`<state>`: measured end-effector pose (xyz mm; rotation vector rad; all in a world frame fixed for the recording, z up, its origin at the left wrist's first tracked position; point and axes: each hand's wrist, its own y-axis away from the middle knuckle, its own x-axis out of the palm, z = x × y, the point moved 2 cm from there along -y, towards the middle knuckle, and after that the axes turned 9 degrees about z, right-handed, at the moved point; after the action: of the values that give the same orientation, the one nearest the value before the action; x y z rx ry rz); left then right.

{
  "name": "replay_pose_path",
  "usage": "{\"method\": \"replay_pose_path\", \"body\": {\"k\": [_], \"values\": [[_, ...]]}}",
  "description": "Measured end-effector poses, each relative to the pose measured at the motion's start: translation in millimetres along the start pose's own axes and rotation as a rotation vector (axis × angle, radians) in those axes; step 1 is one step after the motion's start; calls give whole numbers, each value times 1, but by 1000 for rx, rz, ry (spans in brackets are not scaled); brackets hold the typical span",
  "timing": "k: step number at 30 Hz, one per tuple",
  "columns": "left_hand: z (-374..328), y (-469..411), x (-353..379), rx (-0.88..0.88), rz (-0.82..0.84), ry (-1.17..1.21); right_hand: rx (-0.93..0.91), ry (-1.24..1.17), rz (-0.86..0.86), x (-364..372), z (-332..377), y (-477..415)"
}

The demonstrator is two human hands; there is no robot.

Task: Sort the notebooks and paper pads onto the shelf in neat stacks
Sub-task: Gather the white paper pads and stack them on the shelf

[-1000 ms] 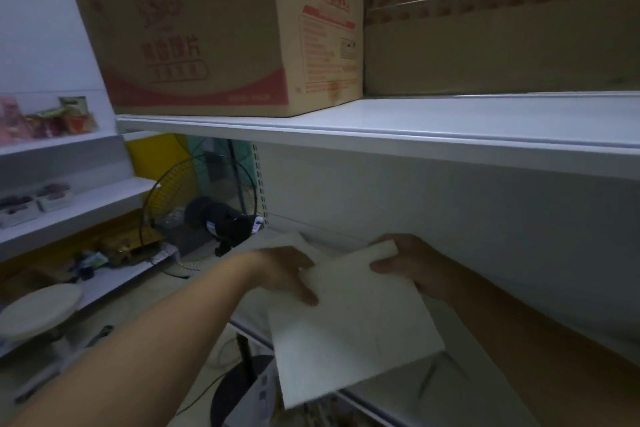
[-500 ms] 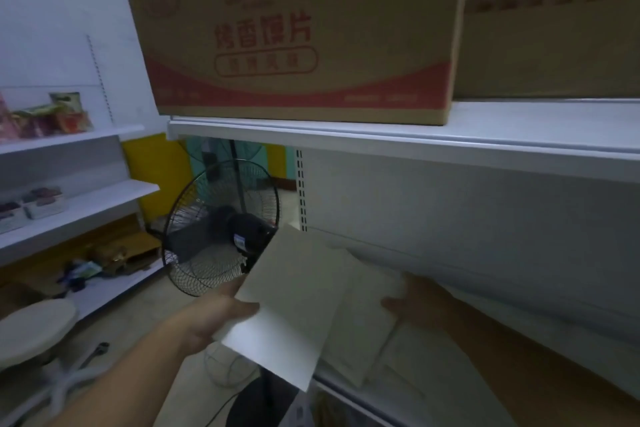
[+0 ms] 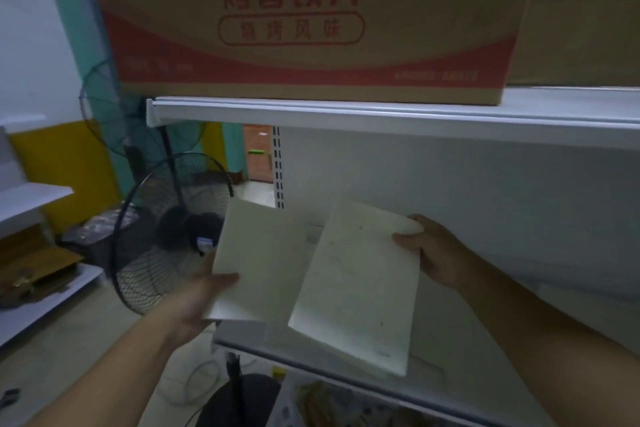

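Note:
Two plain white paper pads are held up in front of the white shelf. My left hand grips the left pad at its lower left edge, thumb on its face. My right hand pinches the right pad at its upper right corner. The right pad tilts, its lower end hanging just above the shelf board. The two pads sit side by side and nearly touch. Whether more pads lie on the shelf under them is hidden.
Directly overhead is an upper shelf carrying a big red-and-brown cardboard box and a plain one. A black standing fan stands left of the shelf end. White side shelves line the far left.
My right hand has picked up the second pad from the shelf and lifted it. The left pad stays in my left hand, now upright beside it. The camera has moved closer.

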<state>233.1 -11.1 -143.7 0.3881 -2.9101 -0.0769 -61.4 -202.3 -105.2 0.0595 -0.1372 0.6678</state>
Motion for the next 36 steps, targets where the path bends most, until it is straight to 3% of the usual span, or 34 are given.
{"method": "replay_pose_path", "body": {"k": [4,8,12,14,15,18,19,22,25,27,30,32,36], "values": [[-3,-13,52,-58,203,29,-21,41,-43,11,7,12],[6,-16,100,-101,413,-9,-33,100,-200,3,12,31],[23,-20,127,-158,541,-18,-33,-23,-231,-22,15,62],[27,-23,144,-176,587,85,-27,-58,-351,-47,12,82],[29,-25,151,-180,599,113,23,63,-455,-64,7,92],[36,-31,173,-160,571,106,354,975,-634,-120,-10,132],[38,-33,180,-160,567,98,408,1059,-632,-135,-18,146],[44,-34,202,-160,570,92,523,976,-572,-167,-38,174],[48,-34,224,-166,589,109,487,936,-602,-188,-42,181],[51,-35,234,-166,592,110,471,1008,-620,-204,-40,181],[53,-35,243,-158,582,122,648,1208,-663,-229,-41,185],[54,-37,248,-158,564,130,759,1133,-722,-241,-40,188],[55,-39,259,-167,523,104,790,984,-732,-263,-37,184]]}}
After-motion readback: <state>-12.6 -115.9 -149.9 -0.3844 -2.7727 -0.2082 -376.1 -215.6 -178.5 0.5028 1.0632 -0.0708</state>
